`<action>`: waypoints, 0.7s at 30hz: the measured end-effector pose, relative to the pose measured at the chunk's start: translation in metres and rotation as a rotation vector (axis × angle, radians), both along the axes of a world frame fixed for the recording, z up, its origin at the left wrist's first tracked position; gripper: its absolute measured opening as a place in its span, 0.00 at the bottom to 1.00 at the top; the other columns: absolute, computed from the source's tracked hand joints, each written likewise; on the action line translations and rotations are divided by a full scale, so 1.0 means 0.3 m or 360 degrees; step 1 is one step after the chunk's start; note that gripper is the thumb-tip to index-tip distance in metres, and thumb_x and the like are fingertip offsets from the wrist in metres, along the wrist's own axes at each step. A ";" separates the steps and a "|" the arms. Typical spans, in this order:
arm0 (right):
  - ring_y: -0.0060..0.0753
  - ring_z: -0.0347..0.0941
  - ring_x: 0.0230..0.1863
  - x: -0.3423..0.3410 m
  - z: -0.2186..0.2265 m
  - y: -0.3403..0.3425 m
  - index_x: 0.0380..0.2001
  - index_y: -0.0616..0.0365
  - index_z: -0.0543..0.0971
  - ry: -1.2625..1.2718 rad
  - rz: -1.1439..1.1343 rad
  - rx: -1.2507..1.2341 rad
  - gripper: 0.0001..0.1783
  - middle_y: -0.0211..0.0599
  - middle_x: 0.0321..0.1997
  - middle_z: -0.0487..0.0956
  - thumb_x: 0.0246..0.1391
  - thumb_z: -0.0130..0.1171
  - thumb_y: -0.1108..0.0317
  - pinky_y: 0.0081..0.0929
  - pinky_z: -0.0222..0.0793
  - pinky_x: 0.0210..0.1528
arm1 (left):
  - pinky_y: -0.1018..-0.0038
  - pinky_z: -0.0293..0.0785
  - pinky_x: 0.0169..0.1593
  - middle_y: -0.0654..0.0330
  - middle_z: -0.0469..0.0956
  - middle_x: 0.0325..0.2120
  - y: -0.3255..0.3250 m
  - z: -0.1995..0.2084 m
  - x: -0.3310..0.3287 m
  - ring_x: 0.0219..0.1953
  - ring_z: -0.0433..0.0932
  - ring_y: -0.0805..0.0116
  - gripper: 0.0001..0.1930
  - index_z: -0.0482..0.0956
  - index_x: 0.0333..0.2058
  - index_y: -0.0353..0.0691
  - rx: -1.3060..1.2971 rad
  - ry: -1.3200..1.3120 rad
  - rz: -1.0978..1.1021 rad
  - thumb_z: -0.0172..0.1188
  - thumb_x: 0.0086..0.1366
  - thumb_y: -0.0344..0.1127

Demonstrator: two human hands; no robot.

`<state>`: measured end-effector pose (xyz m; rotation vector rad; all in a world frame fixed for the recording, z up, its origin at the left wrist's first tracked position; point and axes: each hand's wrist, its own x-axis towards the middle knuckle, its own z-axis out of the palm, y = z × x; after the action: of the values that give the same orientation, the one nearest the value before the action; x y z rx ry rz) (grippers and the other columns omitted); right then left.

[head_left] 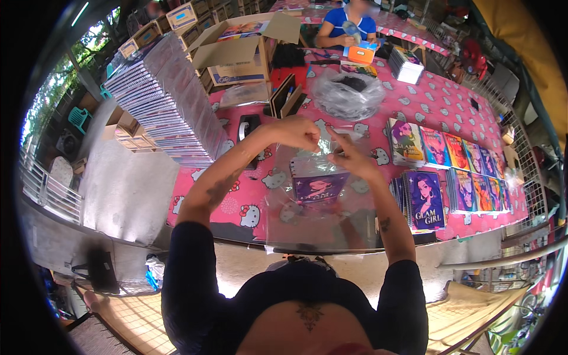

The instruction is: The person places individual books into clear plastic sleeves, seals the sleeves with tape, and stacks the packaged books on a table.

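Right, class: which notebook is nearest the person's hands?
The purple-covered notebook amid the clear plastic, near the picture's middle; the other notebooks sit farther off, in stacks or rows.

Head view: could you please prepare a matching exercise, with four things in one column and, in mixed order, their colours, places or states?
Things
1. Notebook between the left forearm and the right forearm
2. Tallest notebook stack
3. Big cardboard box
4. Table cover

Descriptions
A. Pink, with white cat figures
B. To the left of the left forearm
C. Purple cover
D. Brown, flaps open

Pairs: 1-C, 2-B, 3-D, 4-A
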<state>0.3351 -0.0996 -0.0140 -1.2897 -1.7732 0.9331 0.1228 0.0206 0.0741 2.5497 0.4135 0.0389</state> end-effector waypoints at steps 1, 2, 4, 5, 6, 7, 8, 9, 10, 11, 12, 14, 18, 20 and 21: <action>0.22 0.67 0.42 0.000 0.006 -0.002 0.72 0.40 0.54 0.0031 -0.0009 -0.0024 0.43 0.36 0.56 0.63 0.56 0.61 0.68 0.24 0.67 0.48 | 0.70 0.71 0.32 0.58 0.79 0.21 0.035 -0.010 0.041 0.26 0.77 0.69 0.16 0.81 0.29 0.36 -0.0066 0.0151 -0.0068 0.66 0.57 0.45; 0.22 0.67 0.43 0.000 0.011 -0.005 0.72 0.39 0.53 0.0059 -0.0021 -0.0048 0.45 0.37 0.56 0.63 0.56 0.62 0.67 0.24 0.68 0.47 | 0.69 0.72 0.33 0.57 0.80 0.23 0.064 -0.027 0.061 0.28 0.78 0.67 0.17 0.81 0.31 0.36 -0.0113 0.0310 -0.0105 0.65 0.58 0.47; 0.24 0.67 0.44 -0.026 0.022 -0.013 0.72 0.39 0.53 0.0054 -0.0014 -0.0084 0.45 0.38 0.56 0.63 0.55 0.63 0.68 0.25 0.69 0.47 | 0.65 0.73 0.37 0.55 0.82 0.28 0.141 -0.136 0.089 0.31 0.79 0.63 0.21 0.81 0.34 0.35 -0.0207 0.0633 -0.0156 0.63 0.59 0.51; 0.25 0.67 0.44 -0.032 0.033 -0.015 0.72 0.39 0.53 0.0047 -0.0020 -0.0092 0.45 0.38 0.56 0.63 0.55 0.63 0.68 0.25 0.69 0.47 | 0.66 0.73 0.40 0.55 0.81 0.32 0.173 -0.228 0.069 0.35 0.78 0.64 0.22 0.80 0.38 0.35 -0.0390 0.0671 -0.0139 0.62 0.61 0.51; 0.26 0.67 0.44 -0.025 0.014 -0.012 0.72 0.38 0.53 0.0028 -0.0038 -0.0021 0.45 0.39 0.56 0.63 0.55 0.63 0.68 0.25 0.70 0.47 | 0.66 0.72 0.43 0.55 0.80 0.36 0.174 -0.354 0.033 0.38 0.77 0.64 0.22 0.78 0.42 0.34 -0.0701 0.0535 -0.0072 0.61 0.62 0.50; 0.27 0.68 0.45 -0.018 -0.027 -0.003 0.72 0.38 0.53 0.0007 -0.0060 0.0060 0.45 0.39 0.56 0.63 0.54 0.63 0.68 0.26 0.70 0.47 | 0.67 0.72 0.45 0.56 0.79 0.41 0.148 -0.462 -0.002 0.42 0.76 0.65 0.23 0.76 0.46 0.34 -0.1089 0.0298 0.0019 0.60 0.64 0.50; 0.28 0.68 0.45 -0.014 -0.046 0.008 0.72 0.38 0.54 -0.0015 -0.0069 0.0144 0.45 0.39 0.56 0.63 0.54 0.63 0.68 0.26 0.70 0.48 | 0.67 0.71 0.48 0.56 0.78 0.45 0.113 -0.544 -0.037 0.45 0.75 0.66 0.25 0.75 0.50 0.33 -0.1437 0.0045 0.0123 0.59 0.65 0.49; 0.29 0.68 0.45 -0.015 -0.038 0.006 0.72 0.38 0.54 0.0010 -0.0082 0.0076 0.45 0.40 0.56 0.63 0.54 0.64 0.68 0.26 0.70 0.48 | 0.67 0.71 0.51 0.56 0.77 0.49 0.078 -0.601 -0.062 0.49 0.74 0.67 0.26 0.73 0.55 0.33 -0.1658 -0.0122 0.0237 0.58 0.67 0.49; 0.29 0.68 0.46 -0.016 -0.017 0.002 0.72 0.38 0.54 0.0025 -0.0093 0.0008 0.45 0.40 0.56 0.64 0.54 0.64 0.68 0.26 0.71 0.48 | 0.68 0.70 0.53 0.56 0.77 0.49 0.063 -0.572 -0.055 0.50 0.74 0.67 0.26 0.73 0.54 0.32 -0.1741 -0.0116 0.0364 0.58 0.67 0.49; 0.30 0.68 0.46 -0.024 -0.006 -0.015 0.72 0.38 0.54 0.0049 -0.0096 -0.0078 0.45 0.40 0.56 0.64 0.54 0.64 0.68 0.27 0.71 0.48 | 0.69 0.70 0.54 0.57 0.77 0.48 0.047 -0.535 -0.048 0.51 0.73 0.68 0.26 0.73 0.54 0.31 -0.1811 -0.0120 0.0494 0.58 0.67 0.48; 0.30 0.69 0.48 -0.022 0.008 -0.016 0.72 0.39 0.54 0.0074 -0.0101 -0.0100 0.45 0.41 0.56 0.64 0.54 0.64 0.67 0.28 0.71 0.50 | 0.69 0.70 0.55 0.56 0.78 0.47 0.078 -0.494 -0.038 0.51 0.74 0.68 0.26 0.73 0.54 0.31 -0.1509 -0.0029 0.0344 0.58 0.67 0.48; 0.29 0.71 0.43 -0.023 -0.011 -0.028 0.72 0.41 0.54 0.0081 -0.0069 -0.0042 0.45 0.42 0.55 0.63 0.54 0.65 0.66 0.27 0.72 0.48 | 0.68 0.70 0.56 0.53 0.77 0.48 0.087 -0.435 -0.037 0.52 0.74 0.65 0.28 0.72 0.54 0.29 -0.0987 0.0028 0.0371 0.58 0.66 0.49; 0.35 0.73 0.42 0.003 -0.031 -0.058 0.70 0.47 0.57 0.0123 -0.0291 0.0281 0.43 0.45 0.54 0.65 0.53 0.67 0.63 0.29 0.73 0.47 | 0.63 0.71 0.53 0.45 0.74 0.49 -0.232 -0.224 0.040 0.53 0.74 0.55 0.36 0.73 0.53 0.32 0.0691 -0.0207 0.0466 0.63 0.58 0.60; 0.38 0.73 0.45 -0.062 0.000 -0.150 0.68 0.49 0.60 -0.0233 -0.0471 0.0771 0.41 0.46 0.55 0.68 0.54 0.66 0.61 0.30 0.73 0.48 | 0.59 0.72 0.50 0.43 0.74 0.48 -0.370 -0.299 -0.004 0.52 0.74 0.50 0.38 0.75 0.49 0.35 0.1297 -0.0339 0.0409 0.66 0.53 0.63; 0.39 0.73 0.48 -0.119 0.085 -0.223 0.67 0.50 0.62 -0.0548 -0.0586 0.1169 0.39 0.45 0.56 0.69 0.55 0.65 0.59 0.31 0.72 0.49 | 0.57 0.72 0.50 0.43 0.73 0.48 -0.363 -0.271 -0.016 0.52 0.74 0.46 0.37 0.76 0.48 0.35 0.1383 -0.0408 0.0443 0.68 0.50 0.63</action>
<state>0.2994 -0.1666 0.0116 -1.2438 -1.7832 -0.1646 0.1180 -0.0883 -0.0074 3.2267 0.7710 0.7968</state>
